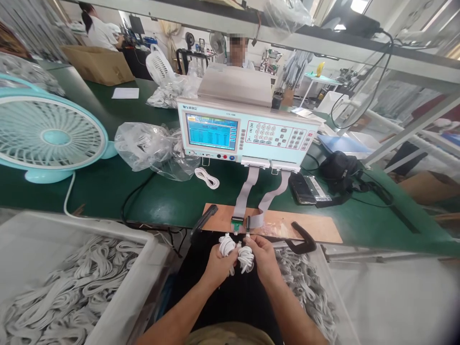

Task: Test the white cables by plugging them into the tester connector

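Observation:
My left hand (218, 265) is closed around a coiled white cable (226, 244) at the table's front edge. A second white cable coil (246, 259) hangs between my hands, its upper end near my left thumb. With finger and thumb, my right hand (263, 254) pinches a small white plug just below the right test socket (247, 224); whether the plug is seated in it is hidden by the fingers. To the left, a green test board (236, 224) ends in a small metal connector. Grey ribbon cables (246, 191) run from both to the cable tester (247, 129), whose screen is lit.
Clamps (203, 223) hold a wooden board (319, 227) at the table edge. Bins of cables stand low: a left bin (143, 249) and a right bin (330, 287). A fan (53, 136), bagged cables (143, 146), one loose coil (207, 178) and a phone (302, 189) lie around.

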`<state>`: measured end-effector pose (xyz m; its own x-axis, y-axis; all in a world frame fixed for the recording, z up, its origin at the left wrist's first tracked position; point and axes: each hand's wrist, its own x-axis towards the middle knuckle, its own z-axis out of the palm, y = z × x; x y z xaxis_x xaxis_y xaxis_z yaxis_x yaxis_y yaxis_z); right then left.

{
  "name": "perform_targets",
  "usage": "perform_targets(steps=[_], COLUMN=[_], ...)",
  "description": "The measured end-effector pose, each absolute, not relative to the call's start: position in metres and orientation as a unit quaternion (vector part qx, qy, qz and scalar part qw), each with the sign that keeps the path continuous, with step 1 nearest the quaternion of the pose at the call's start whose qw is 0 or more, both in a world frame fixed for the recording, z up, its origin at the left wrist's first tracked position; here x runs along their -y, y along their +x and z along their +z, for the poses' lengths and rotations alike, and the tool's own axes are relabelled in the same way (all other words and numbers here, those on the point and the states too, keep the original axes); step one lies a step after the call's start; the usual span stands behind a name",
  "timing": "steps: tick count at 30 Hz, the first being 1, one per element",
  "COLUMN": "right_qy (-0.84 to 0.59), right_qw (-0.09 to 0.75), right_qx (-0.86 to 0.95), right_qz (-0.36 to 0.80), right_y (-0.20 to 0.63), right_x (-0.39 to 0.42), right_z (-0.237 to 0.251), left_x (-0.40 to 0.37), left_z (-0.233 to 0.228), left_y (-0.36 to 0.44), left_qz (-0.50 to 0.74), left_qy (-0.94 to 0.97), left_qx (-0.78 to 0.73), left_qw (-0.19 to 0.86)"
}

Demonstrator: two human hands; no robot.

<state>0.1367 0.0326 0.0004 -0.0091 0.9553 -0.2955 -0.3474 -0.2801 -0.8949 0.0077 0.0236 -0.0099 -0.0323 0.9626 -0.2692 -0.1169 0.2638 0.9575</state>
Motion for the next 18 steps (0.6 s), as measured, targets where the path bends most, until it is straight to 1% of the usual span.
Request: perform_targets(steps=[7,18], right_qy=[-0.492,-0.486], right_qw=[0.5,0.5], right_qx=[0.355,0.37], right_qz=[0.618,0.614], right_y=[0.1393,0.1404], right_x=[-0.0343,-0.0321], right_z=[-0.0034,-0.0007], left_x=[-0.0263,-0.0289], left_z=[-0.0078,-0.0051], left_y=[0.0112,0.0127], left_qz=[0.51,0.54], left_qy=[0.323,0.27], left_qx=[-0.58,-0.558], left_qw=[0.547,0.569])
